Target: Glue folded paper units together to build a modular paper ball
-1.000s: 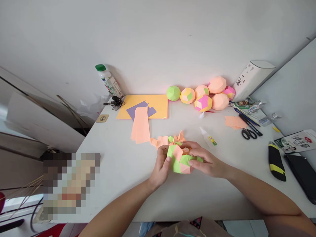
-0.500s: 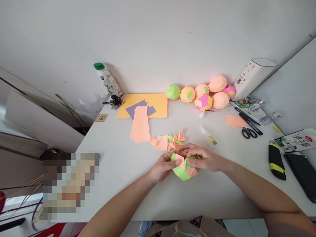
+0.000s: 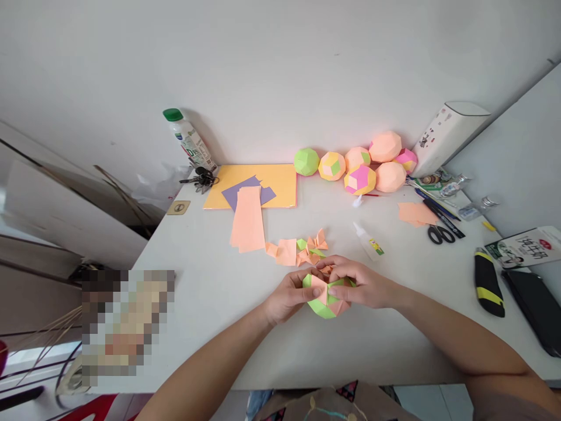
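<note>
A part-built folded-paper ball (image 3: pixel 326 307) in green and peach is held between my two hands, low over the front middle of the table. My left hand (image 3: pixel 293 294) grips its left side, with the thumb on a peach face. On the right side, my right hand (image 3: pixel 362 285) pinches the rim, its thumb on a green flap. Fingers of both hands are partly hidden behind the paper. Just beyond my hands lie several folded peach and green paper pieces (image 3: pixel 287 251). A glue bottle (image 3: pixel 368 241) lies behind my right hand, its cap off.
Finished paper balls (image 3: pixel 360 180) line the wall. Peach strips (image 3: pixel 248 219) lie on a yellow sheet stack (image 3: pixel 280 186) with purple paper. To the right are scissors (image 3: pixel 440 234), a black-and-yellow cutter (image 3: pixel 489 283) and a black case (image 3: pixel 532 310). A green-capped bottle (image 3: pixel 190 140) stands back left.
My right thumb has shifted slightly left, and the gap between the peach face and the green flap on the ball's rim has narrowed. The whole view has shifted slightly.
</note>
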The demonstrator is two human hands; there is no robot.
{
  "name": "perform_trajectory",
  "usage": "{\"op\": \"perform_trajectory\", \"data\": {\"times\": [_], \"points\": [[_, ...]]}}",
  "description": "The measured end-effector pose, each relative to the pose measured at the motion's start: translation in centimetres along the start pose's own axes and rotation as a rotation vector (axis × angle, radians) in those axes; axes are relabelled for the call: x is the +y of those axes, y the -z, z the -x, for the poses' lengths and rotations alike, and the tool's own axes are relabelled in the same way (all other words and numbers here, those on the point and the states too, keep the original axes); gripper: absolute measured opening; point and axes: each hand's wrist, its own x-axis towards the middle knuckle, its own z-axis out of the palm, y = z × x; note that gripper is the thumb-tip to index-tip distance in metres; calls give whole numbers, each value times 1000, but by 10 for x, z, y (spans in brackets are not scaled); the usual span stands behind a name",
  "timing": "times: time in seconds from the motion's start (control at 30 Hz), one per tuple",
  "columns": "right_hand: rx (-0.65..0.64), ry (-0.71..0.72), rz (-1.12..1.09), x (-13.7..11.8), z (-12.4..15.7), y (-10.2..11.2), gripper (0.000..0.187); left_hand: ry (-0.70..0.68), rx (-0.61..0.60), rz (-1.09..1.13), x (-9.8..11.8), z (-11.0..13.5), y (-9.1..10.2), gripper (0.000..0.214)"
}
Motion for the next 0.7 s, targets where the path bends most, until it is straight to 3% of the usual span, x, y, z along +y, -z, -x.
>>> {"op": "perform_trajectory", "data": {"times": [0.37, 0.7], "points": [[69, -30, -4, -3, 1, -4, 15, 18, 46, -30, 0, 0, 0, 21], [-146, -119, 22, -4, 2, 6, 20, 33, -14, -21, -4, 0, 2, 22]]}}
